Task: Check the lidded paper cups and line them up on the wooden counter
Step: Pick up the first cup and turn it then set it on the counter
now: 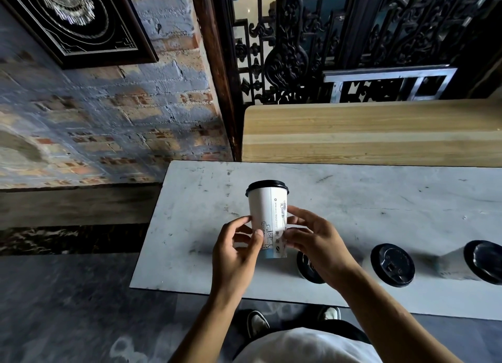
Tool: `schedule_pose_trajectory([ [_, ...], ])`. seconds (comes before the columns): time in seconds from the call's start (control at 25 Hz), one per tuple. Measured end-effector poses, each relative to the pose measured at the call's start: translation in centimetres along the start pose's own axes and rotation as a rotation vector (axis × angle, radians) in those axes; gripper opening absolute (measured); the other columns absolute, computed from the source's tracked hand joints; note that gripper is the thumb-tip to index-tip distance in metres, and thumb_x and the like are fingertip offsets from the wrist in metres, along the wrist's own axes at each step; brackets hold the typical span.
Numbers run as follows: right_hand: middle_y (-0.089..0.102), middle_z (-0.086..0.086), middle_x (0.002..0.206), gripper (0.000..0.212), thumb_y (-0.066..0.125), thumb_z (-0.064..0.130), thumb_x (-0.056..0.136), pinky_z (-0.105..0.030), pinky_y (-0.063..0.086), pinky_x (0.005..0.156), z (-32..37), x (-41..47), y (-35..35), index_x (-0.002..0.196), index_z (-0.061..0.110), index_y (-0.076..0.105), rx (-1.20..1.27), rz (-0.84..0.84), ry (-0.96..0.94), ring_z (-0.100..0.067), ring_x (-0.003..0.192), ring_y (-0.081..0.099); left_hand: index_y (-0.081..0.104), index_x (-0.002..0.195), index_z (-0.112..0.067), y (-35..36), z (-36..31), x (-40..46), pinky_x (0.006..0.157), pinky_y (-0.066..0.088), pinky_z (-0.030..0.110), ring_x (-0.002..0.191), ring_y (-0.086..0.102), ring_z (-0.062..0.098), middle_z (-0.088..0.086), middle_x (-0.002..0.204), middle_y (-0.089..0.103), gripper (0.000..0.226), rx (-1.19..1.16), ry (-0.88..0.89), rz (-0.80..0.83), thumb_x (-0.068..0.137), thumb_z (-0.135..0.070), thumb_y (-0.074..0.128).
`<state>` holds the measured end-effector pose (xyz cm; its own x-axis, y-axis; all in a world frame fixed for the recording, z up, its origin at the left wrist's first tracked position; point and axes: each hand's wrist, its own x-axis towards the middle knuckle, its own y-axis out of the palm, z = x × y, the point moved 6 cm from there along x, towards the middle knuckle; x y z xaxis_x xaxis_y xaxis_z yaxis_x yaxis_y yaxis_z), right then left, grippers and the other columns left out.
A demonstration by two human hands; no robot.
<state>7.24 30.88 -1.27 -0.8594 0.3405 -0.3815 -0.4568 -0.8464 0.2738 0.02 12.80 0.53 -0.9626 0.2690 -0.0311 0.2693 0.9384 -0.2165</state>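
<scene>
Both hands held one white paper cup (268, 216) with a black lid upright above the pale grey shelf (353, 199). The left hand (235, 250) and the right hand (316, 243) had their fingers closed around its lower half. At 3 o'clock of it, three more lidded cups (392, 265) stood on the shelf. The wooden counter (366, 134) lay at 1 o'clock, a brick wall (108, 112) at 10 o'clock.

Café-like interior, lidded takeaway cups (392, 265), brick wall (114, 112), carved wooden screen (293, 45)
</scene>
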Motion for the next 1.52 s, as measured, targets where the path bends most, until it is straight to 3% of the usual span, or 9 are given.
schedule_pose_trajectory([
  [0.16, 0.070, -0.016, 0.114, 0.050, 0.073, -0.004, 0.089, -0.032, 0.061, 0.077, 0.3, 0.2, -0.2, 0.130, 0.024, 0.067, 0.047, 0.040, -0.004, -0.023, 0.095, 0.074, 0.068, 0.122, -0.022, 0.4, 0.3, 0.1, 0.075, 0.060, 0.024, 0.096, 0.074, 0.010, -0.005, 0.104, 0.078, 0.050, -0.029, -0.018, 0.014, 0.080, -0.049, 0.070],
  [0.48, 0.074, -0.019, 0.120, 0.048, 0.076, 0.004, 0.081, -0.032, 0.060, 0.084, 1.1, 1.1, -1.3, 0.129, 0.011, 0.072, -0.087, 0.054, -0.025, -0.031, 0.105, 0.076, 0.065, 0.127, -0.019, 2.3, 0.6, 0.2, 0.076, 0.059, 0.020, 0.101, 0.073, 0.009, -0.002, 0.115, 0.076, 0.047, -0.022, -0.073, 0.088, 0.083, -0.033, 0.071],
  [0.72, 0.083, -0.005, 0.110, 0.033, 0.070, -0.003, 0.091, -0.021, 0.058, 0.085, 1.7, 3.2, -1.8, 0.118, 0.013, 0.077, -0.292, 0.207, -0.012, -0.020, 0.105, 0.078, 0.063, 0.127, -0.025, 3.3, 1.6, 0.9, 0.091, 0.059, 0.031, 0.109, 0.073, 0.015, -0.008, 0.119, 0.076, 0.051, -0.016, -0.140, 0.097, 0.080, -0.042, 0.074],
  [0.84, 0.084, 0.000, 0.105, 0.028, 0.074, 0.000, 0.090, -0.016, 0.056, 0.079, 1.5, 6.0, -1.5, 0.112, 0.016, 0.078, -0.415, 0.244, -0.011, -0.010, 0.097, 0.078, 0.065, 0.119, -0.041, 3.6, 2.6, 3.1, 0.085, 0.058, 0.021, 0.108, 0.075, 0.012, -0.013, 0.117, 0.077, 0.043, -0.043, -0.184, 0.099, 0.079, -0.035, 0.079],
  [0.96, 0.084, -0.001, 0.098, 0.033, 0.077, -0.005, 0.084, -0.019, 0.059, 0.074, 1.3, 10.4, -0.5, 0.108, 0.018, 0.075, -0.479, 0.174, 0.009, -0.009, 0.089, 0.077, 0.064, 0.113, -0.048, 3.7, 3.5, 8.0, 0.079, 0.060, 0.022, 0.107, 0.074, 0.012, -0.007, 0.117, 0.076, 0.048, -0.031, -0.225, 0.106, 0.072, -0.037, 0.084],
  [1.2, 0.078, 0.002, 0.095, 0.033, 0.086, -0.003, 0.076, -0.017, 0.057, 0.074, 2.5, 24.3, 1.3, 0.099, 0.018, 0.075, -0.618, 0.060, -0.048, -0.013, 0.088, 0.072, 0.064, 0.128, -0.016, 5.3, 8.0, 23.9, 0.077, 0.064, 0.034, 0.104, 0.072, 0.020, 0.009, 0.122, 0.074, 0.068, 0.040, -0.288, 0.222, 0.065, -0.016, 0.091],
  [1.28, 0.079, -0.002, 0.099, 0.038, 0.087, -0.002, 0.075, -0.027, 0.061, 0.081, 2.5, 29.9, 1.3, 0.107, 0.013, 0.073, -0.671, 0.007, -0.072, -0.016, 0.094, 0.073, 0.062, 0.132, -0.014, 6.4, 9.8, 29.8, 0.075, 0.064, 0.031, 0.102, 0.073, 0.011, 0.006, 0.120, 0.074, 0.080, 0.057, -0.265, 0.255, 0.057, -0.023, 0.088],
  [1.4, 0.077, -0.015, 0.113, 0.057, 0.089, -0.002, 0.073, -0.050, 0.062, 0.090, 2.6, 37.2, 1.0, 0.124, 0.001, 0.064, -0.718, -0.070, -0.119, -0.026, 0.101, 0.074, 0.055, 0.137, -0.019, 8.1, 11.4, 37.1, 0.090, 0.063, 0.040, 0.106, 0.072, 0.014, 0.004, 0.120, 0.073, 0.086, 0.131, -0.194, 0.296, 0.056, -0.018, 0.085],
  [1.52, 0.076, -0.009, 0.115, 0.062, 0.088, 0.010, 0.070, -0.047, 0.063, 0.090, 2.4, 43.5, 0.6, 0.125, 0.005, 0.060, -0.816, -0.112, -0.220, -0.021, 0.103, 0.074, 0.051, 0.142, -0.023, 10.3, 13.3, 43.0, 0.101, 0.057, 0.035, 0.114, 0.069, 0.015, 0.003, 0.127, 0.071, 0.087, 0.124, -0.110, 0.352, 0.064, -0.014, 0.089],
])
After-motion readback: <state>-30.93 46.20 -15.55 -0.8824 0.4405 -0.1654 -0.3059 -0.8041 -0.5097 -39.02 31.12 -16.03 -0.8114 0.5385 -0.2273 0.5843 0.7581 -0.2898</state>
